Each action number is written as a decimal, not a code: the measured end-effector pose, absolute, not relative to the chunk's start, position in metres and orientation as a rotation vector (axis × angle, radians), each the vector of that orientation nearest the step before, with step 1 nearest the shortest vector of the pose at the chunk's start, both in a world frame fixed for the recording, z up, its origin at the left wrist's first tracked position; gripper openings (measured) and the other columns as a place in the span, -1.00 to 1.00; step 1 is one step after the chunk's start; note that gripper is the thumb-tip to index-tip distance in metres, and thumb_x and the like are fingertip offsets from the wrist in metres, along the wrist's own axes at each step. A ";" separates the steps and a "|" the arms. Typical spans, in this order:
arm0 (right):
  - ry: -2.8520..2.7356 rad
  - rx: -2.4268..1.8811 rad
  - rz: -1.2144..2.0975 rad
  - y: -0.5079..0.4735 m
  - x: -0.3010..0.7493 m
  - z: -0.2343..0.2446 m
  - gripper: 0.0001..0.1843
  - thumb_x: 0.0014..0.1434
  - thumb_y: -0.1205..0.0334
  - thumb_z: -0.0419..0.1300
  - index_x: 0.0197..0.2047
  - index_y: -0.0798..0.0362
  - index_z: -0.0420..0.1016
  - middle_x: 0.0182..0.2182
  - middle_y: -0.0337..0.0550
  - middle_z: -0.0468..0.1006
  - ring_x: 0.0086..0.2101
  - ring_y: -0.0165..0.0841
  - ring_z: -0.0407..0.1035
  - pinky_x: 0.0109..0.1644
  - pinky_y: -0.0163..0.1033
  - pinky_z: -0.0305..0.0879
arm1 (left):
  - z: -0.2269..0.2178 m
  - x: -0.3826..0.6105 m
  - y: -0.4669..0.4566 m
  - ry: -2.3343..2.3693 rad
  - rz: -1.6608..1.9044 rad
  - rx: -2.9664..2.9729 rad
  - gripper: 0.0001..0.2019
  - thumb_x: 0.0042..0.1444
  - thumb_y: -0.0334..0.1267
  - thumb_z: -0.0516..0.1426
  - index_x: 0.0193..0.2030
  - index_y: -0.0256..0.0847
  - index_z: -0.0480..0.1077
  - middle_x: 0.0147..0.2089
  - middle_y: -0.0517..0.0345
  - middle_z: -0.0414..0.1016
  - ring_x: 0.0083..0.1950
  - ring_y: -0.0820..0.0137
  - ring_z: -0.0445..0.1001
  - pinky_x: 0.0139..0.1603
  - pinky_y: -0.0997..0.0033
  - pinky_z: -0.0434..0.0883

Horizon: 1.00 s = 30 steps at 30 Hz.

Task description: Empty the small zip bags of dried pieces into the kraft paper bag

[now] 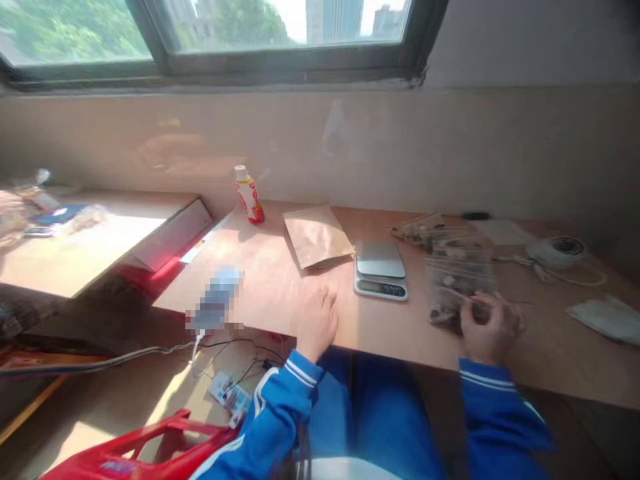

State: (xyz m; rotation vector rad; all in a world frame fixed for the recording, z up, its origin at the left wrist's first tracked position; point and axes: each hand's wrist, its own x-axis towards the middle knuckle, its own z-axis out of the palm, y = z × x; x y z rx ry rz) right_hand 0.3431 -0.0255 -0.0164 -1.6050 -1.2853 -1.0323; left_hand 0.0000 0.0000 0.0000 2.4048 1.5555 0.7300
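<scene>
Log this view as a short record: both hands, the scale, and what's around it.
left hand: resting on the table near its front edge; no held item visible
right hand: at the clear bag, fingers curled; grip unclear
bag contents: small dark items, too blurred to identify
scale: left of the bag; display unreadable
left of scale: brown paper envelope
near wall: red-and-white bottle, standing

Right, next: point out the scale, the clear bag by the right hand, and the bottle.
Scale [381,265]: head view, on its metal plate.
Clear bag [456,277]: head view, on its middle.
Bottle [249,195]: head view, on its body.
</scene>
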 end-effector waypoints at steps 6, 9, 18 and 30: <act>-1.040 -1.684 -1.024 -0.031 0.347 -0.015 -0.84 0.04 0.15 0.22 -0.38 0.08 0.46 -0.38 0.00 0.58 -0.25 -0.11 0.46 0.01 0.01 0.24 | -0.002 0.002 0.000 1.558 0.802 2.389 -0.66 0.22 -0.35 -0.08 0.10 -0.30 0.28 0.18 -0.17 0.33 0.24 0.18 0.28 0.23 0.07 0.28; -0.987 -1.648 -1.078 -0.032 0.344 -0.013 -0.82 0.01 0.18 0.26 -0.34 0.11 0.49 -0.41 0.03 0.58 -0.27 -0.09 0.45 -0.06 0.02 0.25 | -0.003 0.003 0.001 1.552 0.828 2.378 -0.66 0.21 -0.36 -0.07 0.10 -0.30 0.27 0.19 -0.17 0.32 0.26 0.18 0.25 0.23 0.06 0.28; -1.004 -1.650 -1.155 -0.033 0.346 -0.012 -0.80 0.08 0.16 0.21 -0.41 0.11 0.58 -0.46 0.03 0.57 -0.35 -0.11 0.45 -0.15 -0.01 0.21 | -0.002 0.003 0.001 1.509 0.867 2.304 -0.67 0.17 -0.39 -0.05 0.07 -0.28 0.30 0.18 -0.16 0.33 0.27 0.20 0.25 0.25 0.06 0.23; -0.995 -1.728 -1.098 -0.026 0.350 -0.015 -0.72 0.11 0.12 0.13 -0.45 0.12 0.54 -0.49 0.05 0.53 -0.35 -0.11 0.39 -0.19 -0.05 0.12 | 0.044 0.012 0.054 2.061 0.866 1.928 -0.34 0.07 -0.34 0.09 0.32 -0.04 -0.03 0.42 -0.06 -0.12 0.39 0.02 -0.06 0.27 -0.06 0.10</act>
